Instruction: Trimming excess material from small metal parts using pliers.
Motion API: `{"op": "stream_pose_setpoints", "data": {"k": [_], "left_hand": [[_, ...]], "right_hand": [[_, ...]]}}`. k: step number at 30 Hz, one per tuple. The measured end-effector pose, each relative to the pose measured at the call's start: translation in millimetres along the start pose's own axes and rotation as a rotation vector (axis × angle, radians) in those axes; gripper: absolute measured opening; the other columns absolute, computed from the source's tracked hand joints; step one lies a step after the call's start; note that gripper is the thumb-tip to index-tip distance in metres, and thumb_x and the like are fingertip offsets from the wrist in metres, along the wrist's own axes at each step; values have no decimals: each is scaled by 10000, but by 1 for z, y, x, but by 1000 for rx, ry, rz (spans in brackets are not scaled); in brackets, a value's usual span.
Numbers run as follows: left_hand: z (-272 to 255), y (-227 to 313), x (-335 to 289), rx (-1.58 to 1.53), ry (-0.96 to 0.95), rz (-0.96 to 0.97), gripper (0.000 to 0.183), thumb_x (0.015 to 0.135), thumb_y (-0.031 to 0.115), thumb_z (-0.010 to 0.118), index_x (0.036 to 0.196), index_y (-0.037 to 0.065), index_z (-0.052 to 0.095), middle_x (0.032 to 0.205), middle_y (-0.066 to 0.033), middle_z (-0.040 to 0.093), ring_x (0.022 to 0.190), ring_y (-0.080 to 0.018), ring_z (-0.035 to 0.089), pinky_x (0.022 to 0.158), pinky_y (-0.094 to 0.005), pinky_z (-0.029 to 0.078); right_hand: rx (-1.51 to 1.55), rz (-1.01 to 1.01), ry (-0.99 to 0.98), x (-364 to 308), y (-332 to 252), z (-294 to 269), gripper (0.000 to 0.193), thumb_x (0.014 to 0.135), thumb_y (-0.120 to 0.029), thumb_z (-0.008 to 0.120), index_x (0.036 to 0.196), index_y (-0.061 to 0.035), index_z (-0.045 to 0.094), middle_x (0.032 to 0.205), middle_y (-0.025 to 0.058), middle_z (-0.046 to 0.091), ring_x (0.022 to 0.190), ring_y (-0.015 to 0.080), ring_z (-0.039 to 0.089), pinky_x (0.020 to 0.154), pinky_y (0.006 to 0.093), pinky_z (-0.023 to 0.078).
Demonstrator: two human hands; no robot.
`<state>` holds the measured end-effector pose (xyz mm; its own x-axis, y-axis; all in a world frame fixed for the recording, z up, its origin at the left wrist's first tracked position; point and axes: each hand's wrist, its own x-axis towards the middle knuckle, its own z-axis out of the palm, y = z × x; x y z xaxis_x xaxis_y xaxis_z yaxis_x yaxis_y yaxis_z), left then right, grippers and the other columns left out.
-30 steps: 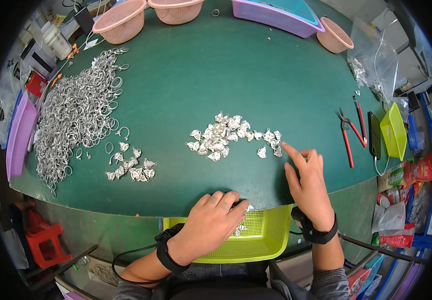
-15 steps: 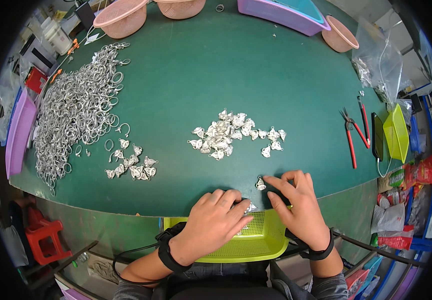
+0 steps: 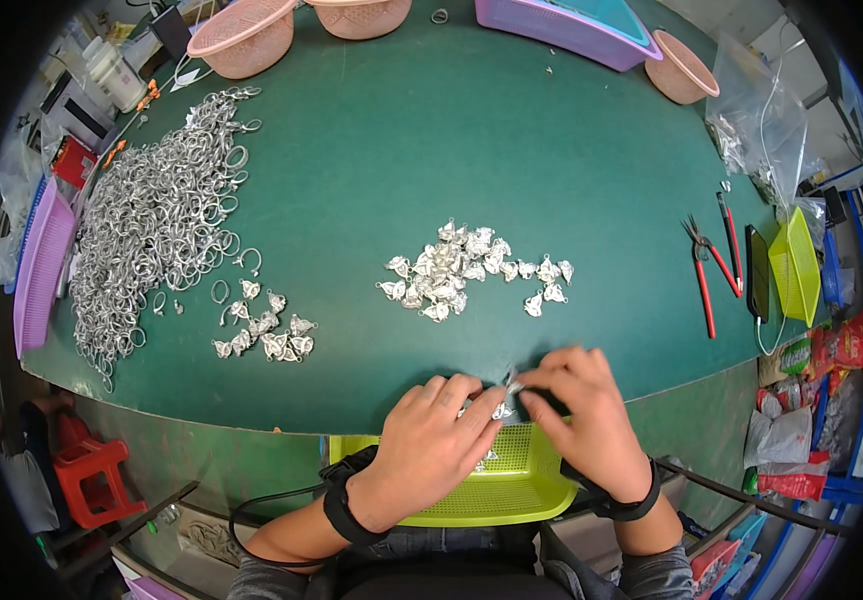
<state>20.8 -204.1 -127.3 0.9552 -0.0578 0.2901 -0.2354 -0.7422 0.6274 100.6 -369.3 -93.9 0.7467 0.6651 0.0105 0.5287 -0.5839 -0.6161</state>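
At the table's front edge, my right hand (image 3: 584, 408) pinches a small silver charm (image 3: 513, 383) between thumb and forefinger. Close beside it is my left hand (image 3: 434, 438), its fingers curled and closed over small silver pieces (image 3: 503, 410) that partly show at the fingertips. Below both hands, a yellow-green basket (image 3: 542, 505) sits under the edge with a few silver pieces in it. Beyond my hands lies a pile of silver charms (image 3: 442, 270), each with a small loop. A smaller group of similar charms (image 3: 264, 322) lies to the left.
A large heap of silver rings (image 3: 152, 220) covers the left of the green table (image 3: 372, 140). Red-handled pliers (image 3: 709, 270), another red-handled tool (image 3: 731, 245) and a phone (image 3: 757, 275) lie at the right. Pink baskets (image 3: 242, 40) and a purple one (image 3: 567, 35) line the far side.
My right hand has come left and closed on the charm that lay alone on the table, bringing it nearer my left hand. My left hand has hardly moved.
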Motion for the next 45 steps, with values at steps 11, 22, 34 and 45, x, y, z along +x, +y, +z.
{"op": "stream_pose_setpoints", "data": {"k": [11, 22, 34, 45], "left_hand": [[0, -1, 0, -8, -70, 29, 351, 755, 184, 694, 1063, 37, 612, 935, -67, 525, 779, -225, 526, 668, -331, 461], [3, 0, -2, 5, -42, -30, 416, 754, 177, 694, 1119, 19, 574, 1026, -99, 514, 822, -252, 523, 705, -355, 460], [4, 0, -7, 71, -167, 138, 327, 783, 184, 653, 1079, 52, 609, 1066, -61, 531, 892, -220, 516, 752, -337, 439], [-7, -1, -19, -65, -252, 309, 218, 790, 161, 651, 975, 48, 633, 947, -65, 561, 781, -199, 561, 665, -299, 443]], "right_hand": [[-223, -63, -16, 17, 5, -11, 339, 758, 8, 584, 1080, -74, 651, 921, 137, 496, 848, 303, 458, 762, 356, 409], [-248, -48, -21, 15, 10, -17, 373, 790, 7, 559, 1154, -60, 604, 905, 153, 490, 828, 312, 457, 760, 376, 409], [-246, -49, 56, 51, 37, -24, 402, 817, -15, 544, 1216, -4, 497, 1115, 182, 491, 963, 361, 474, 866, 412, 421], [-42, -28, -18, 29, 5, -5, 276, 782, -19, 622, 1054, 2, 574, 1003, 153, 526, 949, 333, 510, 819, 385, 440]]}}
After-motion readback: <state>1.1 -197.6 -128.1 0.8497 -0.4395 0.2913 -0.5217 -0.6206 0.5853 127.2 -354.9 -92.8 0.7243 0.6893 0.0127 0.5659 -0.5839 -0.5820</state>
